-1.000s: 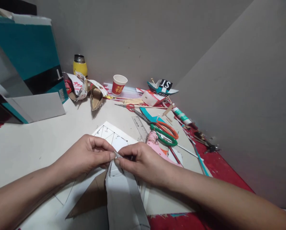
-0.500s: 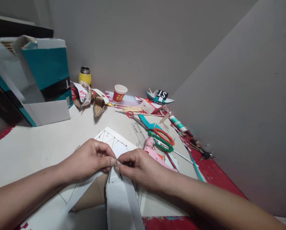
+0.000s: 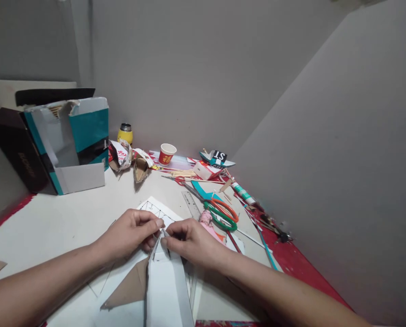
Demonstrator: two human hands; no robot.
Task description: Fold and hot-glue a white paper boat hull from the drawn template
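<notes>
A folded white cardboard piece (image 3: 167, 286) with a brown inner flap rises toward me from the table's near edge. My left hand (image 3: 129, 234) and my right hand (image 3: 189, 240) meet at its pointed tip, each pinching the cardboard between thumb and fingers. Under the hands lies a white sheet with pencilled lines (image 3: 155, 210). Just right of my right hand lie a pink object (image 3: 207, 221), a clear ruler (image 3: 191, 204) and scissors with orange and green handles (image 3: 221, 212).
An open teal and white box (image 3: 73, 145) stands at back left beside a dark box (image 3: 15, 154). Along the wall are a yellow flask (image 3: 125, 134), a red paper cup (image 3: 167, 153), crumpled packaging (image 3: 121, 154), wooden sticks (image 3: 184, 172), a glue tube (image 3: 243, 194) and cardboard scraps.
The view has tilted upward, so the hands and table sit lower in the picture and more of the boxes shows. Both hands keep pinching the cardboard tip.
</notes>
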